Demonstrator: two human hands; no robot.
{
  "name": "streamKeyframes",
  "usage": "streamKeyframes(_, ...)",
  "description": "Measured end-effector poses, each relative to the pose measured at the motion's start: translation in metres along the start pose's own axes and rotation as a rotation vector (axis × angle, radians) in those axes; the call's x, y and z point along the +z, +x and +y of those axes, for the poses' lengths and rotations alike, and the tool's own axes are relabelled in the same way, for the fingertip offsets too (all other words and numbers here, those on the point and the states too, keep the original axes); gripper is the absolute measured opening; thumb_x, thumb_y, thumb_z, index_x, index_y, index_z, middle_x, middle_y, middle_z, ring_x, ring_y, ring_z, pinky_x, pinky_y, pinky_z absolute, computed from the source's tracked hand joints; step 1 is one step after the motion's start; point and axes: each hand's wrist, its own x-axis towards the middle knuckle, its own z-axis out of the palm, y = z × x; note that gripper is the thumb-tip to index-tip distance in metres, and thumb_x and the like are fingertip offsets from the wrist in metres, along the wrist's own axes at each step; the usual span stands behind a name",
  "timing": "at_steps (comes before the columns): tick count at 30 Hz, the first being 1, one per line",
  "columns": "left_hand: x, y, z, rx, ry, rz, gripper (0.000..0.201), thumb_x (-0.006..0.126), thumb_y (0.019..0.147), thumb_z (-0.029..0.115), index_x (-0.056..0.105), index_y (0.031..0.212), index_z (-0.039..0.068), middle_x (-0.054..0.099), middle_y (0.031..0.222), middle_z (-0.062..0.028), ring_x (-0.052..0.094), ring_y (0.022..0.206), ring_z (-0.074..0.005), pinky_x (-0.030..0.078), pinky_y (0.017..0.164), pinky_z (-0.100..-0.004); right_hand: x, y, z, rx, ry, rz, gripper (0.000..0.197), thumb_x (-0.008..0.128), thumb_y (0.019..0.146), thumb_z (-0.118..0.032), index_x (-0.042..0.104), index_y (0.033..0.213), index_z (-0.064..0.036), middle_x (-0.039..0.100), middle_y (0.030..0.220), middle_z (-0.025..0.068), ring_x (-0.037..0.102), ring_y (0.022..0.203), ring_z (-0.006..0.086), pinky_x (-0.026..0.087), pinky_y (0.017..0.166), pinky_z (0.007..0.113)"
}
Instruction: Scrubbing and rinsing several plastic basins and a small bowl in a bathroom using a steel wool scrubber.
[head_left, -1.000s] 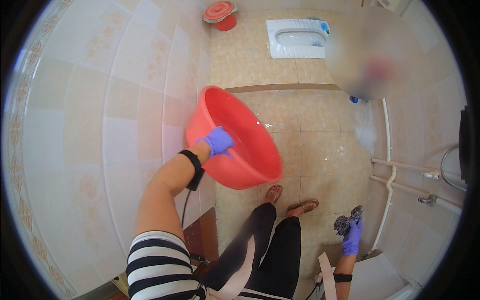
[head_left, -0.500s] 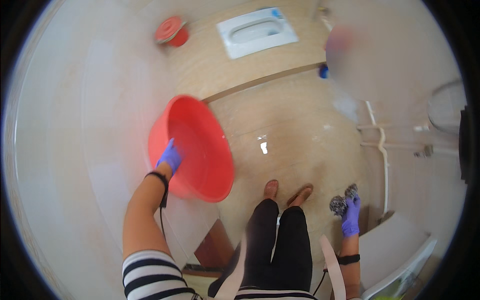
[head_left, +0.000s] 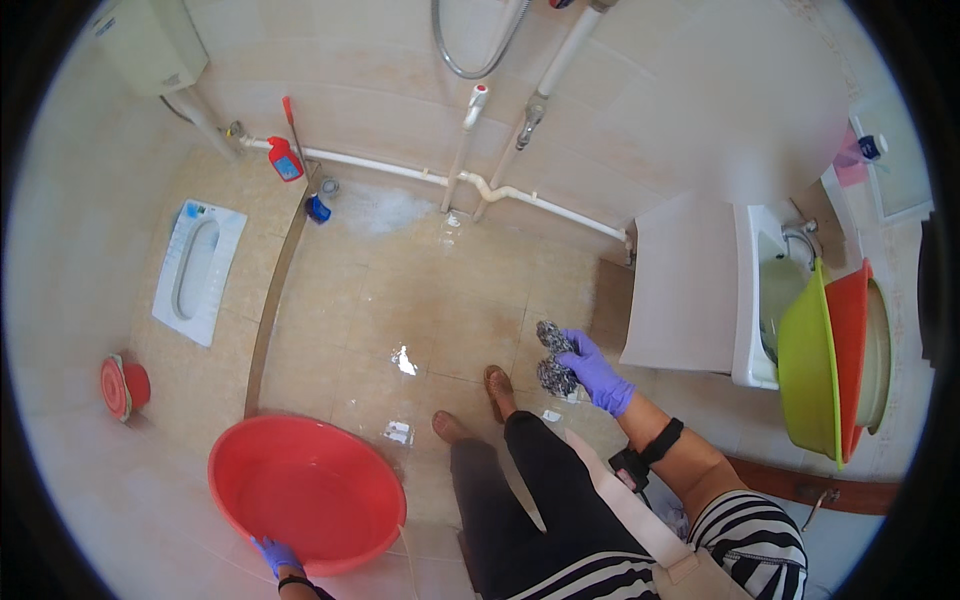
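Note:
My right hand, in a purple glove, is closed round two grey steel wool scrubbers, held above the tiled floor to the right of my feet. At the lower left, my left hand, gloved the same way, grips the near rim of a large red plastic basin. Its fingers show only in part. The basin's opening faces up toward me, and its smooth red inside shows.
A white squat toilet sits on a raised step, with a lidded red bucket beside it. Pipes, a red bottle and a blue brush head line the far wall. A sink and stacked basins stand right.
My view has swung to the right, bringing the sink and stacked basins into sight. The scrubbers stay in my right hand, now bent inward. My left hand remains at the red basin.

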Motion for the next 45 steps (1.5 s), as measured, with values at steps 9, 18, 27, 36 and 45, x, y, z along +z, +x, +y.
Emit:
streamKeyframes(9,0.054,-0.011,-0.01,0.016,-0.111,0.363,0.071,0.06,0.072,0.051,0.032,0.129,0.019,0.028,0.139,-0.0118,0.016,0.131,-0.0328,0.011,0.107,-0.048,-0.04,-0.037,0.014,0.005,0.039,0.092,0.041,0.06,0.078,-0.008,0.046,0.116,-0.004,0.055,0.097,0.0063,0.053,0.085,0.0128,0.046,0.074,0.028)
streamKeyframes(18,-0.154,-0.122,0.076,0.495,-1.46,0.481,0.026,0.054,0.083,0.018,0.058,0.105,0.005,0.061,0.095,-0.0064,0.057,0.09,-0.0167,0.042,0.084,-0.0339,-0.151,-0.12,-0.114,-0.56,0.005,0.577,0.043,0.061,0.076,-0.011,0.04,0.113,-0.0038,0.044,0.105,0.0098,0.047,0.093,0.0164,0.043,0.079,0.03)
streamKeyframes(27,-0.345,-0.184,0.041,1.073,-1.268,0.713,0.034,0.06,0.08,0.012,0.054,0.111,-0.002,0.063,0.098,-0.0135,0.06,0.091,-0.0169,0.046,0.08,-0.0274,-0.138,-0.126,-0.114,-0.53,-0.572,0.848,0.056,0.066,0.075,-0.026,0.042,0.123,-0.0069,0.024,0.137,0.0215,0.024,0.127,0.0343,0.024,0.102,0.041)
streamKeyframes(36,-0.439,-0.271,0.084,1.558,-0.694,0.837,0.025,0.058,0.079,0.006,0.057,0.103,0.002,0.063,0.096,-0.0125,0.059,0.095,-0.0251,0.044,0.082,-0.0299,-0.122,-0.127,-0.073,-0.419,0.339,0.743,0.036,0.062,0.081,-0.022,0.054,0.111,-0.0058,0.053,0.112,0.0089,0.05,0.104,0.0213,0.042,0.086,0.031)
streamKeyframes(45,-0.463,-0.325,0.125,1.78,-0.592,0.363,0.03,0.055,0.084,0.012,0.054,0.113,0.004,0.06,0.108,-0.01,0.053,0.105,-0.021,0.039,0.09,-0.0295,-0.065,-0.183,-0.02,-0.344,0.835,0.691,0.039,0.054,0.086,-0.024,0.047,0.119,-0.0035,0.052,0.115,0.0075,0.05,0.106,0.0169,0.044,0.082,0.03)
